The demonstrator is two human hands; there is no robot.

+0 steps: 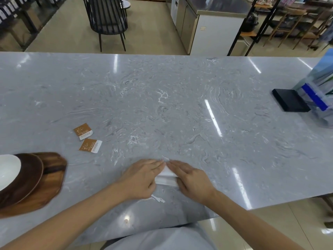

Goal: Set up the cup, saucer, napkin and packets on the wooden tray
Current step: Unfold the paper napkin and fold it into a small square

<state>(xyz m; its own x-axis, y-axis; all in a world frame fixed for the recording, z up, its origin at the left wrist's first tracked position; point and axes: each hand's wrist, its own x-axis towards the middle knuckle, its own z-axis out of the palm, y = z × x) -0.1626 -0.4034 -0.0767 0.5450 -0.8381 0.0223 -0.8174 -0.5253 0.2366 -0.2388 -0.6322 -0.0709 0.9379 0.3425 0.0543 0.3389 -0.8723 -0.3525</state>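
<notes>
White folded napkin [166,175] lies flat on the grey marbled tabletop [180,109], pinned under both hands. The left hand [142,177] and the right hand [192,179] are spread flat, palms down, each pressing one side of the napkin, their fingertips meeting in a point at its far end. Only a narrow strip of the cloth shows between them, with a thick folded edge nearest the person.

The napkin sits near the tabletop's near edge, which runs diagonally behind the right forearm down to the floor. Ahead of the hands the stone is bare and wide all the way to the far edge.

To the left, well apart from the hands, two brown-and-white packets [87,138] lie just beside each other on the stone. Farther left, cut by the frame edge, the wooden tray [52,183] carries a dark brown saucer [27,179]; a white cup [8,168] shows only in part on it. Far right, a black block [290,102] stands beside a clear holder [319,98] with blue items, near that end of the tabletop.
</notes>
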